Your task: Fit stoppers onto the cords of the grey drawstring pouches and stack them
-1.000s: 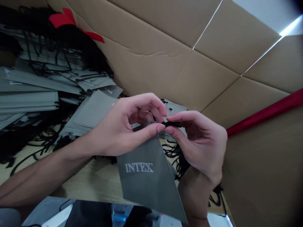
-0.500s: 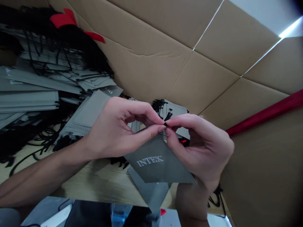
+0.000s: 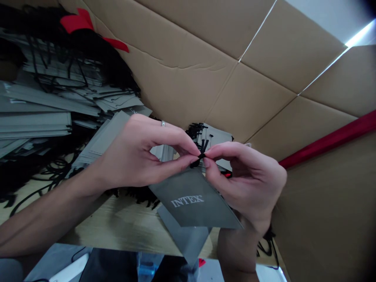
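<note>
Between my fingertips is a black cord (image 3: 202, 156) with a knot in it, at the top of a grey tag (image 3: 188, 213) printed INTEX. My left hand (image 3: 152, 152) pinches the cord from the left with thumb and forefinger. From the right, my right hand (image 3: 246, 172) pinches the same cord, its thumb against the knot. The tag hangs tilted below my hands, and another grey flap (image 3: 189, 244) shows beneath it. Behind my fingers lies a bunch of grey tags (image 3: 219, 135) with black cord ends.
Piles of grey tags (image 3: 35, 123) with tangled black cords fill the left side of the wooden table (image 3: 123, 227). Cardboard panels (image 3: 188, 78) stand behind and at the right, with a red strip (image 3: 326, 141) along them. Red pieces (image 3: 78, 23) lie on the upper left pile.
My fingertips have shifted slightly left and down. More of the black cord and its knot now shows between them, and the tag's top corner has dropped a little.
</note>
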A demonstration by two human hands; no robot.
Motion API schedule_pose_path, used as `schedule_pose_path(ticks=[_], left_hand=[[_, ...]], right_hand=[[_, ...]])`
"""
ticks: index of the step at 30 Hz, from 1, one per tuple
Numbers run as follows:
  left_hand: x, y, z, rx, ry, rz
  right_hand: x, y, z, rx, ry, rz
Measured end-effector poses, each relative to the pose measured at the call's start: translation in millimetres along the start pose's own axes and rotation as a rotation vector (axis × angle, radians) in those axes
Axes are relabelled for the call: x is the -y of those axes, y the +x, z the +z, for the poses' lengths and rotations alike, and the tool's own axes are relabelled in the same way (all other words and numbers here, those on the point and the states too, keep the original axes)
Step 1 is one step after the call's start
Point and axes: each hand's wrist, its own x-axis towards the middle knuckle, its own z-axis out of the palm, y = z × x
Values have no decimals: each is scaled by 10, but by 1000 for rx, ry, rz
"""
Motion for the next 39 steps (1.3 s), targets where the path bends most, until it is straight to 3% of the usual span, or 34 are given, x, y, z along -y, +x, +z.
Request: schedule_pose_path(ticks=[12, 19, 23, 35, 39], left_hand=[[-18, -26, 29, -9, 113, 130], [6, -69, 27, 35, 162, 77], [4, -78, 16, 73, 249, 113], [24, -100, -8, 36, 130, 187], [53, -106, -35, 41, 309, 259]], right_hand=[[8, -13, -14, 69, 56, 33], [6, 27, -54, 148, -36, -21], [-25, 52, -30, 186, -32, 7], [-128, 84, 54, 186, 377, 200], [-115, 57, 12, 170, 213, 129]])
